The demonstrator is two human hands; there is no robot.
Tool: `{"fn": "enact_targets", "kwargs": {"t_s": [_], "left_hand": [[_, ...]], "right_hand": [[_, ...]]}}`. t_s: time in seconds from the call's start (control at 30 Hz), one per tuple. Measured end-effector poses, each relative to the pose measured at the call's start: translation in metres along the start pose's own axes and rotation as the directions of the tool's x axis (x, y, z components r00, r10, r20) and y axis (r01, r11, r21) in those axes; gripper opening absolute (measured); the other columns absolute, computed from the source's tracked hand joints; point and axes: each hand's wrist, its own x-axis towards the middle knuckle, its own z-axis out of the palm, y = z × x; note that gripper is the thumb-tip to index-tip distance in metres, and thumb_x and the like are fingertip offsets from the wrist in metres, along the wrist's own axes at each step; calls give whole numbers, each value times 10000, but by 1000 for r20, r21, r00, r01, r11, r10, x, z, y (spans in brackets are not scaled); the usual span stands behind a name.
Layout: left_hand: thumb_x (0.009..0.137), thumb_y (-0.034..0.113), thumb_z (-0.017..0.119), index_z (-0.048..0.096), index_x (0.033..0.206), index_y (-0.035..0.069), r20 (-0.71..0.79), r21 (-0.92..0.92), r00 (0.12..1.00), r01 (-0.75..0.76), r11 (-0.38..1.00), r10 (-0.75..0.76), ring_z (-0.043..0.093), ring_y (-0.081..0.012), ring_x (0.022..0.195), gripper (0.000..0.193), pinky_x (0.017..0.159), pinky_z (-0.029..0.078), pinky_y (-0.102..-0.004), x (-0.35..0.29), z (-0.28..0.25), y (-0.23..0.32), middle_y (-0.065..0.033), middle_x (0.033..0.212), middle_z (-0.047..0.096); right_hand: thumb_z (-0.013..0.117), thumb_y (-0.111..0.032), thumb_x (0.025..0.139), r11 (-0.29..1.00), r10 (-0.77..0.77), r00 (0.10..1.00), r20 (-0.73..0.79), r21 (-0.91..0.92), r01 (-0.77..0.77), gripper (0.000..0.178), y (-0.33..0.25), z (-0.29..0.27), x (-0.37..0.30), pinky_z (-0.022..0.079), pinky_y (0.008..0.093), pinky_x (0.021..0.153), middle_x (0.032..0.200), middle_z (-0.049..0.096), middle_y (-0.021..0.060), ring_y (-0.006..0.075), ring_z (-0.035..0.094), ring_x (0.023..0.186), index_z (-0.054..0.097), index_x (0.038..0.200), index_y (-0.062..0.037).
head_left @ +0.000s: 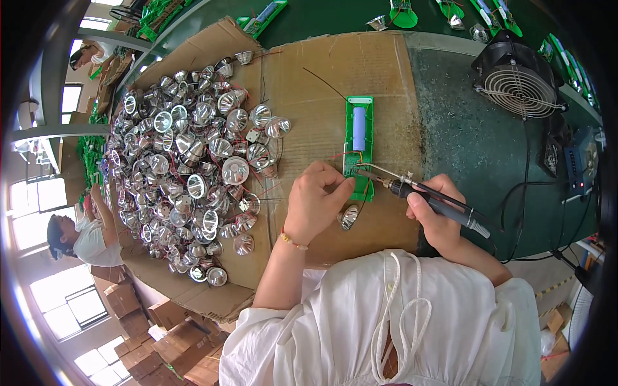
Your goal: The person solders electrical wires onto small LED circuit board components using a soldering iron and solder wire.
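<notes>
My right hand (439, 215) grips a soldering iron (454, 213) with a thin feed tube along it, its tip pointing left over a green plastic housing (369, 136). The housing lies lengthwise on the cardboard and carries a lavender cylindrical battery (358, 128). Thin wires run around the housing's near half, where the iron tip meets it. My left hand (315, 199) is closed in a pinch at the housing's left side; what its fingertips hold is hidden. Just below them a silvery reflector cup (349, 217) with a thin wire lies beside the housing.
A big heap of silvery reflector cups (187, 148) fills the cardboard tray at left. A round fan with a wire grille (521, 90) stands at far right, near a blue box (579, 168) with cables. More green housings (403, 14) lie along the back. Other people sit at left.
</notes>
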Motion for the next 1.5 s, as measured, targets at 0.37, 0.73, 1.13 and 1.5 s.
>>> {"fn": "enact_targets", "kwargs": {"t_s": [0.37,0.73,1.13,1.5], "left_hand": [[732,173,656,637,682,6,63,-2,998,17,1000,-17,558,-184,607,175,572,435,-294,3,-2,-2,-73,732,556],[741,143,649,644,805,6,61,8,998,-26,1000,26,593,-209,677,152,604,459,-267,-3,-12,10,-104,779,589],[702,207,657,473,1189,118,27,467,972,-218,857,233,577,-281,818,528,688,473,-371,69,15,28,-133,968,520],[723,196,479,349,1253,39,103,-816,990,26,578,100,489,-116,602,567,468,405,-230,42,7,53,-78,929,477]], "right_hand": [[553,-91,834,995,-5,996,-89,95,13,149,-4,-4,-3,428,234,490,613,545,77,104,515,514,440,882,-6],[604,-74,812,996,-53,968,-245,58,70,147,4,-44,-12,453,216,501,639,562,68,93,543,543,487,833,13],[608,-59,798,991,-57,943,-329,99,94,131,14,-59,-6,450,213,493,634,567,62,86,542,537,497,830,5],[584,-79,811,980,11,936,-353,191,60,124,10,-62,-8,407,207,468,601,547,59,84,506,504,487,825,-2]]}}
